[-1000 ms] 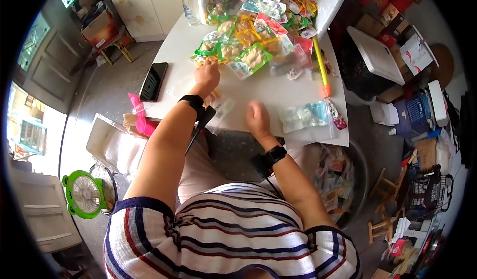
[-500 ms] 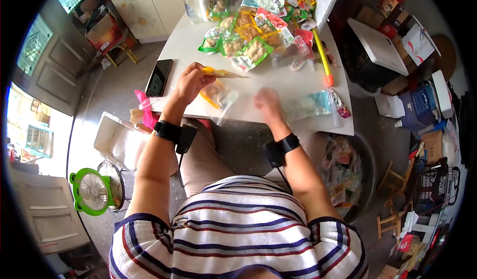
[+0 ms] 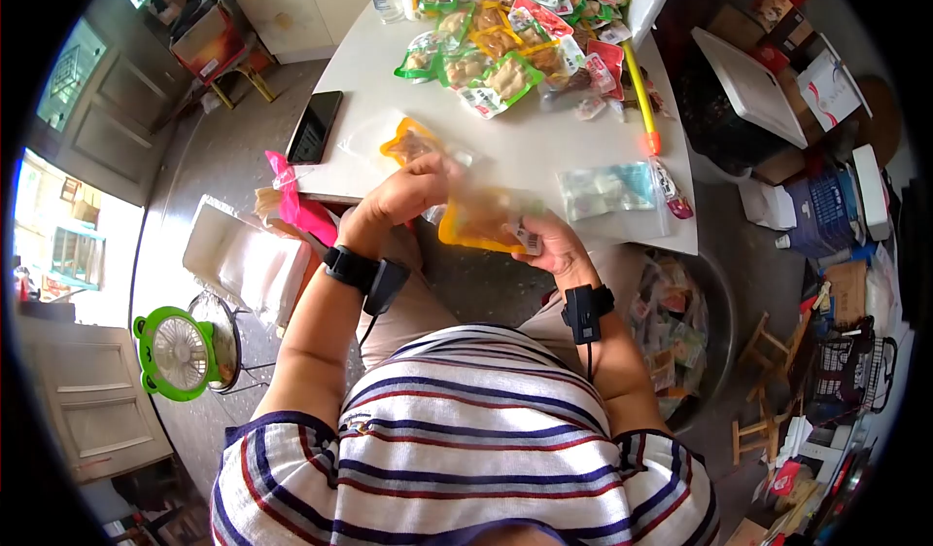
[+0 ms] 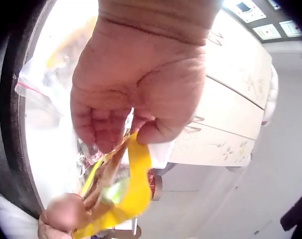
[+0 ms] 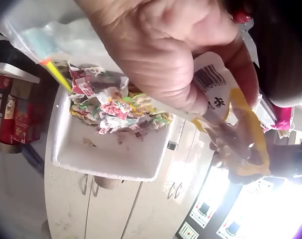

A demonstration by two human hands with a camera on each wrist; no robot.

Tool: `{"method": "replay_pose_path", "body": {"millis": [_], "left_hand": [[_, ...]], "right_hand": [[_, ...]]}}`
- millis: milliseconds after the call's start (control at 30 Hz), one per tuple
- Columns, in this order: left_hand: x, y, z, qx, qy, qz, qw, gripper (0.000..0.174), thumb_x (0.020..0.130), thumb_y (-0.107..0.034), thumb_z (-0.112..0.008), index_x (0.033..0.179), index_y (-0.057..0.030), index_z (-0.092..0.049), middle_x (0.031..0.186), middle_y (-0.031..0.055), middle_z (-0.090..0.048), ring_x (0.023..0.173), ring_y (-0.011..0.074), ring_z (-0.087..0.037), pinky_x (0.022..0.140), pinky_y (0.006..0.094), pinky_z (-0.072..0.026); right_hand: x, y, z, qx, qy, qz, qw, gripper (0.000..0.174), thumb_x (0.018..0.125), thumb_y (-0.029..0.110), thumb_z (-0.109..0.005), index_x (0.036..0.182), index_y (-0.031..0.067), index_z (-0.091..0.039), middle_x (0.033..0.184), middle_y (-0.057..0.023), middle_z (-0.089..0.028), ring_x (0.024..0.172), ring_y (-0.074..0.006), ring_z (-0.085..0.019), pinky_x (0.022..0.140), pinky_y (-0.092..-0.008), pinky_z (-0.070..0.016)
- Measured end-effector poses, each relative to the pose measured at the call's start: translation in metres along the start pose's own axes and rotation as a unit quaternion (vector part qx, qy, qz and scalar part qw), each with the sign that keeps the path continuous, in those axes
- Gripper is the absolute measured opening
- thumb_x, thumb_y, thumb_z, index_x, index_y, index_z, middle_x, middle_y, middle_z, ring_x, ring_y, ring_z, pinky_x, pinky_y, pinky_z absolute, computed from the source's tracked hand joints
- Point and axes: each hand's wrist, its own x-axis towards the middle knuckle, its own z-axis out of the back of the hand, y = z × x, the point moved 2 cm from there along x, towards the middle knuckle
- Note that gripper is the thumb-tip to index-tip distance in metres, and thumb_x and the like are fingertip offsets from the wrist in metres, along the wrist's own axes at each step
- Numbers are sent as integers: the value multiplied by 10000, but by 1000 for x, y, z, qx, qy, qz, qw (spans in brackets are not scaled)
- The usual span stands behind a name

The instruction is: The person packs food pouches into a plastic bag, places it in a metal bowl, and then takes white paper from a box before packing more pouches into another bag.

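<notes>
A: Hands first, quick.
B: The left hand pinches the top edge of the yellow-edged packet, fingers curled over it. The right hand grips the same packet from below, thumb near the barcode corner.
A: Where's the packet?
B: It's held up between both hands at the near edge of the counter, tilted and not resting on it. The front is clear, with brownish food inside.
A: Anything nearby?
B: A second yellow packet lies flat on the counter just beyond the left hand. A clear bag of bluish packets sits to the right of the hands. The snack pile is at the far side, with a yellow stick beside it.
A: Left side?
B: A black phone is at the counter's left edge. A green fan stands on the floor.
</notes>
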Motion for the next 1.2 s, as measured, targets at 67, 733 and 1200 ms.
{"method": "replay_pose_path", "body": {"millis": [67, 733, 1200], "left_hand": [[0, 2, 8, 163, -98, -18, 982, 144, 690, -89, -534, 822, -33, -535, 823, 63, -537, 737, 159, -512, 667, 258, -421], [3, 51, 16, 563, -249, -93, 783, 128, 704, -138, -472, 709, -14, -504, 685, 144, -528, 659, 308, -520, 585, 354, -411], [-5, 41, -9, 665, -270, -104, 689, 125, 727, -167, -475, 690, -48, -491, 702, 149, -522, 687, 330, -512, 582, 403, -410]], "right_hand": [[5, -8, 24, 70, -24, 7, 997, 248, 757, 116, -530, 1000, 138, -484, 929, -36, -543, 838, -193, -543, 566, -378, -495], [21, -15, -11, -29, -47, 217, 975, 254, 782, 99, -470, 1032, 55, -446, 942, -57, -531, 797, -161, -550, 611, -339, -487], [84, -13, -50, -59, 18, 22, 998, 209, 773, 123, -473, 955, 21, -489, 884, -101, -532, 812, -207, -539, 655, -358, -463]]}}
